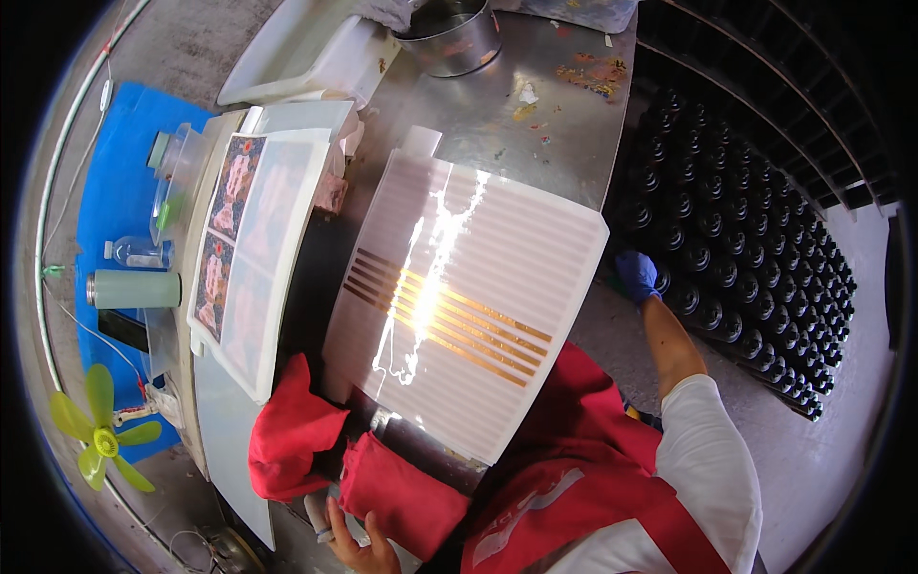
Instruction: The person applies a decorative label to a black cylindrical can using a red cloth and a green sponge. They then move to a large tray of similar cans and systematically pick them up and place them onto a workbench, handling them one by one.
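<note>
My left hand (361, 549), bare, is low in the view beside a folded red cloth (402, 493). Its fingers are stretched and apart, and a small greyish thing (316, 517) lies at their tips. My right hand (636, 275), in a blue glove, reaches out past the table's right edge, close to the nearest of many black rounded items (672, 235) standing in rows. Its fingers are mostly hidden, so whether it grips one is unclear. Between my hands lies a glossy, pale striped sheet (478, 249) with several gold bars across it.
A metal pot (451, 38) and a white tub (316, 57) stand at the far end of the paint-spotted metal table (559, 115). Left are a patterned printed sheet (225, 230), a green flask (134, 288), a clear bottle (139, 252) and a yellow-green fan (103, 440). Another red cloth (292, 435) lies nearby.
</note>
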### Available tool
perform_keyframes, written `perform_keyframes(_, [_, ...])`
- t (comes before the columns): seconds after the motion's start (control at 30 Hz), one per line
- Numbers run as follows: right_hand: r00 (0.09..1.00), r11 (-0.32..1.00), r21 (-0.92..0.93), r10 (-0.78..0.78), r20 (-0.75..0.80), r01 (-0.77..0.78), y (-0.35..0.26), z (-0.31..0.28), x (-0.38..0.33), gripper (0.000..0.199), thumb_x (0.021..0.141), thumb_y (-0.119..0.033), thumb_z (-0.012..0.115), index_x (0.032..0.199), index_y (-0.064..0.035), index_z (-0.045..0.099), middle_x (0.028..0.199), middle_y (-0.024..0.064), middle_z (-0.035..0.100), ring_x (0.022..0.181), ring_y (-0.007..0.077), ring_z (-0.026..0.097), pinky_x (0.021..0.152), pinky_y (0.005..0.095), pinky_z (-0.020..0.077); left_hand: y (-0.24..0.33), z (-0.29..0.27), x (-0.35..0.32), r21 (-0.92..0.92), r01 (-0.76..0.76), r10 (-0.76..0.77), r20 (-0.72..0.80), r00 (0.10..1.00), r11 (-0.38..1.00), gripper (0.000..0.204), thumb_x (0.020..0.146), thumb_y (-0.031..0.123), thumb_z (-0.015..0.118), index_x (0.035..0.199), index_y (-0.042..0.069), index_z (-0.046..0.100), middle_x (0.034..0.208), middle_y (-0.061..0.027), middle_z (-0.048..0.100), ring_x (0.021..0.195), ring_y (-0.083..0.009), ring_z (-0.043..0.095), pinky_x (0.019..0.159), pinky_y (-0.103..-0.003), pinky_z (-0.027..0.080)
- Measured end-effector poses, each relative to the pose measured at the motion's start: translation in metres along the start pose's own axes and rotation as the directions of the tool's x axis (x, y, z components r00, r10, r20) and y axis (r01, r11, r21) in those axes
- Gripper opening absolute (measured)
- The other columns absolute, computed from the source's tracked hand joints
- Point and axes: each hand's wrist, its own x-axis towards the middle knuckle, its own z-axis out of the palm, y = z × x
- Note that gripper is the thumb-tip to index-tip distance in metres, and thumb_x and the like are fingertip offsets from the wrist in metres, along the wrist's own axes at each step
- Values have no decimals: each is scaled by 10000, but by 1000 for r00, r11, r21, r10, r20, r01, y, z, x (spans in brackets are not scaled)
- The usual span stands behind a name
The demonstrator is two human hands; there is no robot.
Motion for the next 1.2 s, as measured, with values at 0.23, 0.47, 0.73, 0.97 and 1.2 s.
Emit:
perform_keyframes(0.23, [997,894,445,19,76,-51,28,-24,-25,358,843,-414,607,998,-109,713,1005,182,674,942,282,639,845,362,481,-7,8,-2,-84,-106,98,-93,991,991,467,810,25,640,1256,-43,520,1355,-188,471,1252,-314,455,1030,-414,355])
perform_keyframes(0.47, [862,268,947,-423,279,-175,-69,-190,-204,512,771,-123,667,1243,-2,510,1078,53,583,980,164,559,891,244,434,4,19,-34,-213,-142,108,-164,981,967,237,749,13,705,983,5,669,862,-118,667,804,-281,638,742,-356,495])
perform_keyframes(0.73, [234,412,765,-911,340,495,-268,-244,-375,406,782,-91,661,1161,-35,526,1033,101,624,972,167,596,857,304,471,-22,4,-98,-390,-364,181,-432,884,846,183,743,-71,685,912,-4,662,734,-132,638,618,-261,628,544,-308,496])
perform_keyframes(0.97, [70,83,535,-997,45,841,-314,-173,-415,382,796,-117,674,1152,-53,551,1078,135,588,988,266,597,847,343,472,-60,4,-139,-399,-256,18,-512,859,881,212,766,8,693,974,50,683,792,-109,662,667,-273,635,577,-340,504])
perform_keyframes(1.2, [297,270,542,-954,41,796,-274,-211,-389,325,783,-99,691,1090,-41,600,1053,96,588,936,215,597,777,308,485,-87,-31,-109,-518,-209,-104,-511,853,830,151,794,28,687,943,50,676,840,-139,666,735,-288,651,634,-329,518])
